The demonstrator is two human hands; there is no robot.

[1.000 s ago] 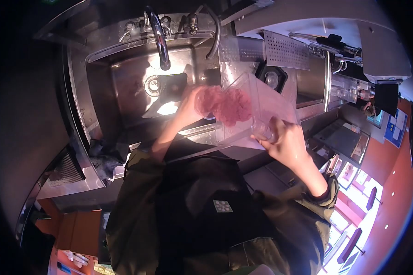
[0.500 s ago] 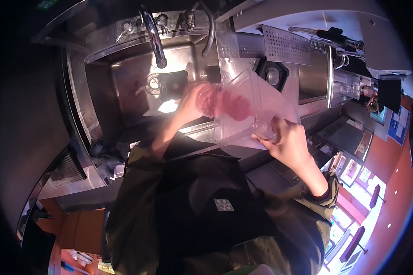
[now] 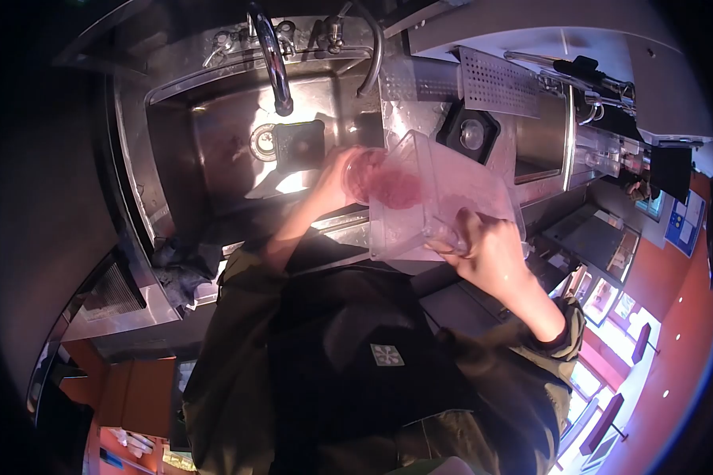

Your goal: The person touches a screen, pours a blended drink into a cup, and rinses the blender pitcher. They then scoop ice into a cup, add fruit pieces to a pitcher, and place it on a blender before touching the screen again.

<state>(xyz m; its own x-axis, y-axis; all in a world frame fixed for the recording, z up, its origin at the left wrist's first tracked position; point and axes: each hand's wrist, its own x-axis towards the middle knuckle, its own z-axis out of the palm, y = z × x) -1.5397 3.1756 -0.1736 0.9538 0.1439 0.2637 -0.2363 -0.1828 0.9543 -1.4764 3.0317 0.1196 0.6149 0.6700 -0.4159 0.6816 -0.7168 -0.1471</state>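
My left hand (image 3: 330,188) is closed round a clear, round vessel (image 3: 363,174) with red contents, tilted toward the tub at its right. A soft red mass (image 3: 400,190) shows at its mouth, over the near side of a translucent rectangular plastic tub (image 3: 388,235). My right hand (image 3: 491,249) is closed on a small clear piece (image 3: 447,236), blurred, perhaps a cup or scoop, over the tub's right part. Pinkish stuff shows through the tub walls. What supports the tub from below is hidden.
Behind my left hand lies a steel sink (image 3: 214,158) with a faucet (image 3: 273,67) over it and a dark square piece (image 3: 301,145) near the drain. A black tray (image 3: 450,134) sits behind the tub, beside a perforated metal panel (image 3: 499,83). A dark cloth (image 3: 174,273) hangs left.
The tub has turned and its near edge has shifted. The red mass sits slightly farther left, closer to the vessel. The clear piece in my right hand has moved a little left and down.
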